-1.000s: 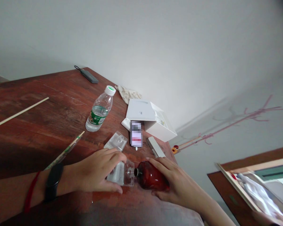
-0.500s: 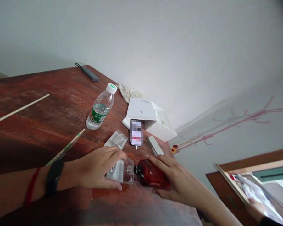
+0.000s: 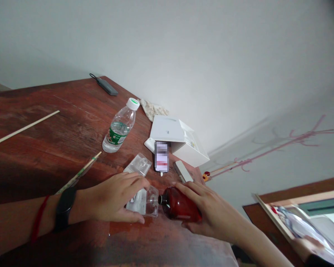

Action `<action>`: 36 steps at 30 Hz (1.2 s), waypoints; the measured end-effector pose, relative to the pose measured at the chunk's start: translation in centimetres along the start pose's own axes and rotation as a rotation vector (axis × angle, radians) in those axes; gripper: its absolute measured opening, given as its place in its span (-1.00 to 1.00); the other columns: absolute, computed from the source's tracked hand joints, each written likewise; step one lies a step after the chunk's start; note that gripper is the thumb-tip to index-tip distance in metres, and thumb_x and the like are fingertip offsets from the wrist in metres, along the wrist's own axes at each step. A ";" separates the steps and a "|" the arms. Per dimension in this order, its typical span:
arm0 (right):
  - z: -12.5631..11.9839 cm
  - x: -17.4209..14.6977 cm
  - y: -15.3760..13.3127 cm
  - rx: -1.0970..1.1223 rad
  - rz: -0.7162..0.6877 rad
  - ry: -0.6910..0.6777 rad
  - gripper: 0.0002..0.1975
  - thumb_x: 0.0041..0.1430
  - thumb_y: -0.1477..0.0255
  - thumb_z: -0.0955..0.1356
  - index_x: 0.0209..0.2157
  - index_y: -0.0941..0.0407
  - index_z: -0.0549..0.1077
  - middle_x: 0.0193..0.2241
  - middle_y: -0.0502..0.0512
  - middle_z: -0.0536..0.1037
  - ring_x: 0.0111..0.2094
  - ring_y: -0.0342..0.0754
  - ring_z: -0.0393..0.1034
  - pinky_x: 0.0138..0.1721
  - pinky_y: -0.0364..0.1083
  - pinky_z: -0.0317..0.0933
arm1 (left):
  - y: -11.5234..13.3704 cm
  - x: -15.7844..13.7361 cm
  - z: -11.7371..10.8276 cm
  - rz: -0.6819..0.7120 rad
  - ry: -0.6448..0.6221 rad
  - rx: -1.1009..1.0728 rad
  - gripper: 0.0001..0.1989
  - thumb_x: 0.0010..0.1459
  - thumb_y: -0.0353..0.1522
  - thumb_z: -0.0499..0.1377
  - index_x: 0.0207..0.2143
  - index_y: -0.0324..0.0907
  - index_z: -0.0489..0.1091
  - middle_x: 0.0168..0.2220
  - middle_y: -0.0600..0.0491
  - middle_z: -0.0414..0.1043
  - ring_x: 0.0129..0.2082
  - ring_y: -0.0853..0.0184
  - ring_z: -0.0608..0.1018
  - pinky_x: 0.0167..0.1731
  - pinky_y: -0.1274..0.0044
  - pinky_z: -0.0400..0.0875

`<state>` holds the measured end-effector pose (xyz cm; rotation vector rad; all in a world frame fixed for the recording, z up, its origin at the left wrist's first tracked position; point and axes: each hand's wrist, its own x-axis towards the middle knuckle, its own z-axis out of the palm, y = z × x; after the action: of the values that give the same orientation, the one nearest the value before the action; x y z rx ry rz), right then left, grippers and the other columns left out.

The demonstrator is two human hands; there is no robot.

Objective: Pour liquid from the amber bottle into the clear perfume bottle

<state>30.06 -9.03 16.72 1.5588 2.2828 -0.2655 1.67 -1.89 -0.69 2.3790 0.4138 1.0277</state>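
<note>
My left hand (image 3: 122, 198) is closed around a clear square bottle (image 3: 151, 202) that tilts over the wooden table, its neck pointing right. In my right hand (image 3: 203, 204) is a reddish-brown bottle (image 3: 179, 204), gripped around its body and leaning so its uncapped neck points left. The two bottle mouths meet or nearly meet; I cannot tell whether they touch. Whether liquid passes between them is too small to see. Just behind my left hand lies another clear plastic piece (image 3: 139, 164) with a raised round part.
A capped water bottle (image 3: 119, 128) stands behind my left hand. A phone (image 3: 161, 157) leans against a white box (image 3: 168, 129), beside a small pale box (image 3: 183, 171). Chopsticks (image 3: 25, 128) lie left. Another person's hand (image 3: 307, 246) shows at the lower right.
My hands and both bottles hold nearly the same position, with the view shifted very slightly. The other person's hand at the lower right has moved a little.
</note>
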 end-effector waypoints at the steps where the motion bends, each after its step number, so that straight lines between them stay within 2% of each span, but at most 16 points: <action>1: 0.0 0.0 0.0 -0.002 0.004 -0.003 0.00 -0.01 0.50 0.52 0.50 0.06 0.30 0.37 0.37 0.49 0.33 0.38 0.45 0.37 0.33 0.34 | 0.0 0.0 0.0 0.004 -0.001 0.000 -0.33 0.23 -0.09 0.53 0.21 -0.12 0.33 0.15 -0.14 0.55 0.12 -0.03 0.63 0.18 0.25 0.49; 12: 0.0 0.0 0.1 -0.002 -0.049 0.036 0.01 -0.04 0.52 0.50 0.49 0.05 0.29 0.36 0.33 0.50 0.33 0.36 0.44 0.35 0.29 0.35 | 0.0 0.1 0.0 0.001 -0.013 0.005 -0.31 0.23 -0.11 0.54 0.22 -0.14 0.32 0.16 -0.15 0.54 0.12 -0.05 0.63 0.17 0.23 0.48; 19: 0.2 -0.1 0.5 -0.008 -0.055 0.062 0.03 -0.04 0.51 0.53 0.50 -0.02 0.29 0.35 0.28 0.51 0.29 0.35 0.47 0.32 0.28 0.39 | -0.1 0.0 0.0 -0.005 0.002 -0.017 -0.38 0.30 -0.05 0.45 0.22 -0.13 0.36 0.17 -0.16 0.55 0.13 -0.04 0.62 0.18 0.23 0.48; 25: -0.3 0.0 0.0 -0.015 -0.017 0.004 0.02 -0.03 0.49 0.52 0.50 0.05 0.29 0.36 0.32 0.49 0.31 0.37 0.45 0.37 0.33 0.33 | -0.2 -0.1 0.1 -0.008 -0.019 0.034 -0.33 0.23 -0.07 0.51 0.22 -0.13 0.35 0.15 -0.15 0.56 0.11 -0.04 0.63 0.17 0.23 0.48; 36: 0.0 -0.1 0.2 -0.010 -0.018 0.037 0.03 -0.04 0.49 0.53 0.50 0.00 0.29 0.36 0.32 0.51 0.32 0.39 0.46 0.32 0.31 0.39 | 0.1 0.1 -0.1 -0.013 0.010 -0.023 -0.40 0.24 -0.12 0.50 0.19 -0.12 0.37 0.14 -0.13 0.58 0.11 -0.03 0.64 0.15 0.25 0.50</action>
<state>30.29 -9.02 16.74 1.5521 2.3237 -0.2317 1.72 -1.87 -0.53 2.3488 0.4185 1.0339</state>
